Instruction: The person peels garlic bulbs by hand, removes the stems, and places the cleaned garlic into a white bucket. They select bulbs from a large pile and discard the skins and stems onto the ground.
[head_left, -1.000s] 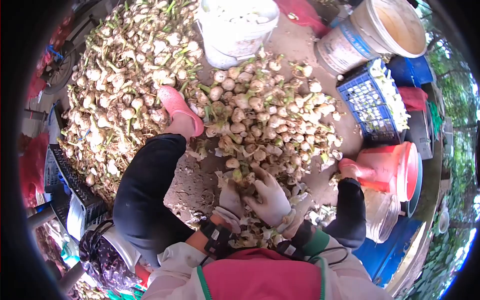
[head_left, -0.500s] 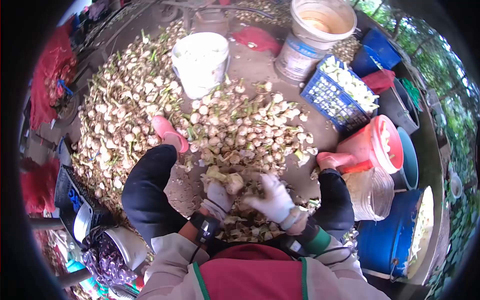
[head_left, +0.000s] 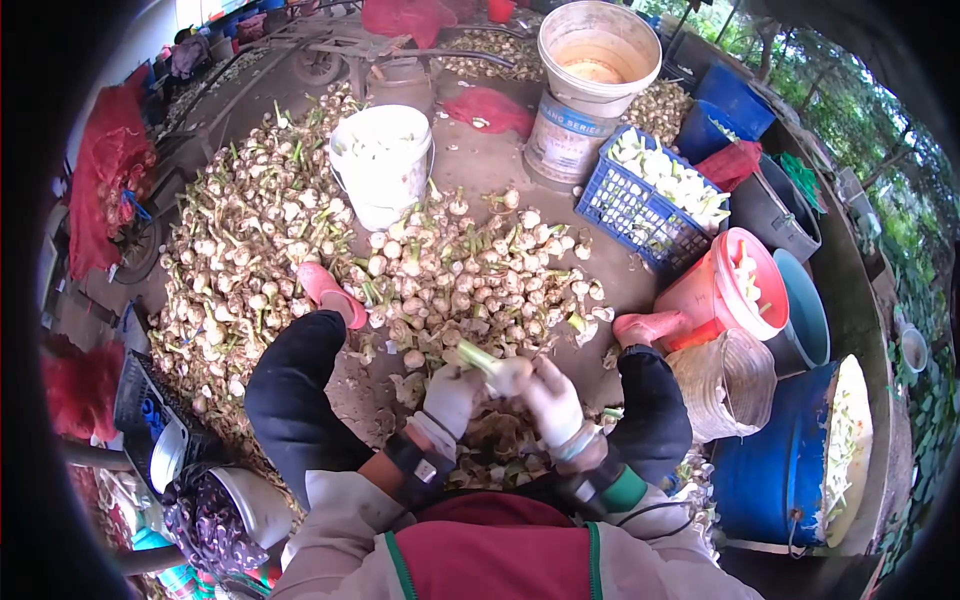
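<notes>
Dirt yard floor (head_left: 500, 160): large heap of unpeeled, pale bulbs with green stalks (head_left: 250, 250) remaining, blue plastic crate of peeled white pieces (head_left: 655, 200) part-filled, one green-stalked bulb (head_left: 500, 370) clasped between white-gloved left hand (head_left: 450, 395) and white-gloved right hand (head_left: 550, 395).

bulb (head_left: 508, 375) half hidden by gloved fingers, blue barrel (head_left: 775, 478) contents unclear — crate (head_left: 135, 400) partly covered

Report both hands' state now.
Left hand: closed on the pale round garlic bulb with a green stalk.
Right hand: closed on the same bulb.
</notes>
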